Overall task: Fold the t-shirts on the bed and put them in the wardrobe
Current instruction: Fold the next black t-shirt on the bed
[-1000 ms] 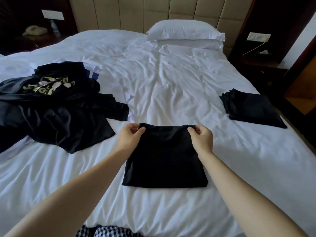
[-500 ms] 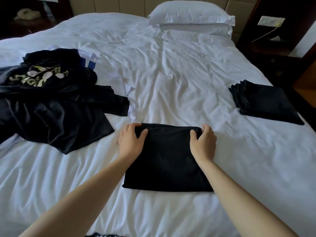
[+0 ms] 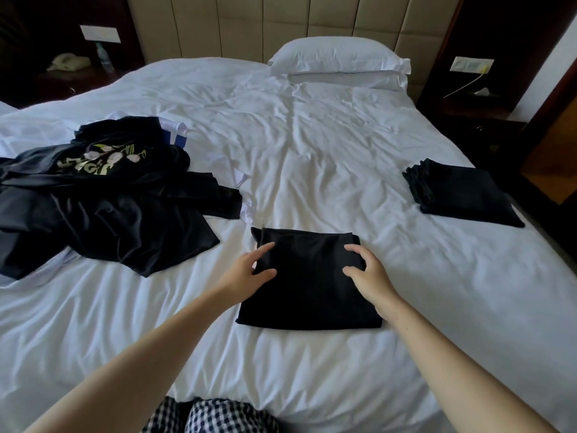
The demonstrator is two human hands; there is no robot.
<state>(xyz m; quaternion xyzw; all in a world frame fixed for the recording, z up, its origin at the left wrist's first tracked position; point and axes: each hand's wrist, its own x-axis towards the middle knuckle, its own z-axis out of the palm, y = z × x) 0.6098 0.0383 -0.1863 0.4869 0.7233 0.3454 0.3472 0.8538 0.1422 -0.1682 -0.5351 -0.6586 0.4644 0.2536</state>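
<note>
A folded black t-shirt [image 3: 309,285] lies flat on the white bed [image 3: 312,151] right in front of me. My left hand [image 3: 249,270] hovers over its left edge with fingers spread and thumb apart, holding nothing. Over the shirt's right side, my right hand [image 3: 367,273] has loosely bent fingers and also holds nothing. A heap of unfolded black t-shirts [image 3: 103,198], one with a flower print, sits at the left. A stack of folded black t-shirts [image 3: 459,193] rests near the bed's right edge.
A white pillow [image 3: 340,60] lies against the padded headboard. Dark nightstands flank the bed, the left one with a telephone [image 3: 67,61]. Some white garments poke out under the dark heap. My checked trousers [image 3: 212,417] show at the bottom edge.
Both hands let go of the folded shirt's far edge and drew back toward me, fingers opening. The shirt stays flat on the bed.
</note>
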